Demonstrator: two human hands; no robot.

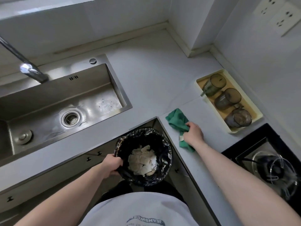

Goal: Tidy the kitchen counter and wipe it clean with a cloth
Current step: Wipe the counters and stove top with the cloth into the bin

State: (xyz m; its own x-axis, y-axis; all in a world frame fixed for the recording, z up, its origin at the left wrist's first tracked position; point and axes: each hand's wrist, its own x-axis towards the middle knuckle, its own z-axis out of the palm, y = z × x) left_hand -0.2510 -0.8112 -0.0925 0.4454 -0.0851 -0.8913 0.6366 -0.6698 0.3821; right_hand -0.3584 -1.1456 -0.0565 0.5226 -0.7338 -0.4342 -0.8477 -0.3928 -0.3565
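A green cloth [176, 122] lies bunched on the pale grey counter [151, 79], close to its inner corner edge. My right hand [193, 133] grips the cloth from the right. Below the counter's edge, my left hand [112, 164] holds the left rim of a small bin [164, 144] lined with a black bag. Crumpled white paper scraps [143, 160] fill the bin's bottom.
A steel sink [57, 101] with a tap [32, 71] is set in the counter on the left. A cream tray [254, 118] holding three tinted glasses stands by the right wall. A black gas hob [268, 163] is at the lower right. Cabinet fronts run under the counter.
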